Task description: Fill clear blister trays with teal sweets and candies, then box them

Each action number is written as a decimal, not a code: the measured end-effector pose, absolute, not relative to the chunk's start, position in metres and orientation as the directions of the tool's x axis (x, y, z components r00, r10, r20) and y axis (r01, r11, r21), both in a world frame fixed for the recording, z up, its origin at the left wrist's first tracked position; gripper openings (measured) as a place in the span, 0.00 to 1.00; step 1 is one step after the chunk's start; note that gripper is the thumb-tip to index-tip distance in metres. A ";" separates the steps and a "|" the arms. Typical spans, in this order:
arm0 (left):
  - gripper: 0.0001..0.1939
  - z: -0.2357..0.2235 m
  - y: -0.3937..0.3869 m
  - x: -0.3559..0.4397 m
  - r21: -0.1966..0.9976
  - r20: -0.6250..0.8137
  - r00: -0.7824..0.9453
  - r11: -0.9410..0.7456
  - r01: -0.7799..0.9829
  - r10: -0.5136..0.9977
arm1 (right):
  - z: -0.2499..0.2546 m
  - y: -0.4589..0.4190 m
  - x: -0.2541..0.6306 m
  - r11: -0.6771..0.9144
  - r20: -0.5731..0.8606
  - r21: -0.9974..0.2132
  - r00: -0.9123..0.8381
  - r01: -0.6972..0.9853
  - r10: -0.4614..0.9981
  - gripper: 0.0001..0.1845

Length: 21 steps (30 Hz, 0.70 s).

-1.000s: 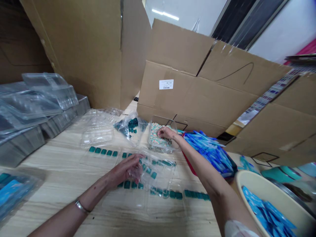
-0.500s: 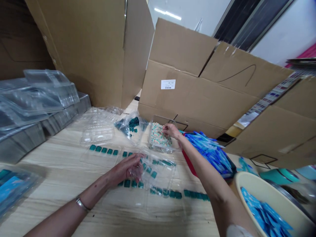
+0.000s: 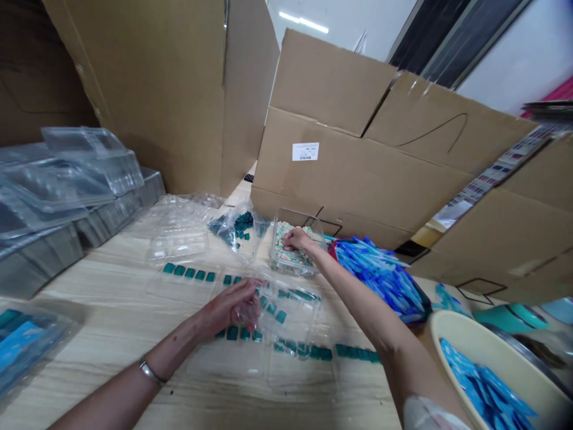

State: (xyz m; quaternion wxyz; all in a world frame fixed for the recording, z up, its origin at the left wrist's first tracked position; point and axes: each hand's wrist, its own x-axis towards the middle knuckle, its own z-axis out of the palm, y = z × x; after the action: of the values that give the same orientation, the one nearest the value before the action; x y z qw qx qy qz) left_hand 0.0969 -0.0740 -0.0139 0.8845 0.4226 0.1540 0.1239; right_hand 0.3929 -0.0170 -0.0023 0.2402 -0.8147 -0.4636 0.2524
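Reaching into the clear tub (image 3: 293,269), the right hand (image 3: 299,240) has its fingers bent close together among small pastel pieces (image 3: 283,229); whether they pinch one, I cannot tell. Nearer the person than the tub and left of it, the left hand (image 3: 237,304) pinches thin clear plastic, apparently the edge of a clear tray (image 3: 299,334), perhaps to stop it sliding. Teal squares (image 3: 190,273) lie in rows on the tub's near side, likely spaced so each is easy to see. A bag (image 3: 249,249) of darker teal pieces sits just left of the tub and slim blue packets (image 3: 376,272) just right, probably for short reaches. Well left of the tub, clear containers (image 3: 89,170) are stacked, presumably to save room on the table (image 3: 111,280).
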 end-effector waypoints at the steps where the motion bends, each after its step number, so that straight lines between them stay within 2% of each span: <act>1: 0.18 -0.014 -0.074 0.097 0.786 -0.164 0.921 0.611 -0.094 0.353 | -0.004 -0.017 0.393 -0.460 -0.182 -0.599 0.448 0.655 0.875 0.06; 8: 0.18 -0.014 -0.073 0.097 0.789 -0.165 0.923 0.608 -0.089 0.348 | -0.003 -0.020 0.389 -0.389 -0.062 -0.402 0.399 0.829 0.915 0.00; 12: 0.18 -0.013 -0.073 0.097 0.791 -0.158 0.924 0.605 -0.093 0.348 | 0.001 -0.023 0.385 -0.321 0.005 -0.326 0.341 0.889 0.940 0.03; 17: 0.18 -0.013 -0.073 0.097 0.788 -0.167 0.925 0.610 -0.083 0.341 | 0.000 -0.025 0.385 -0.286 0.032 -0.289 0.308 0.914 0.951 0.04; 21: 0.18 -0.013 -0.073 0.096 0.790 -0.165 0.923 0.607 -0.088 0.349 | -0.003 -0.024 0.388 -0.291 0.028 -0.312 0.315 0.904 0.949 0.03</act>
State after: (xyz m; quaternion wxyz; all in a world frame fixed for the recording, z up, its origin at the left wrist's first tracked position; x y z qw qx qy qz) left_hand 0.0963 -0.0735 -0.0134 0.8832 0.4256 0.1531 0.1237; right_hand 0.3877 -0.0244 -0.0026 0.1365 -0.7994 -0.5794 0.0811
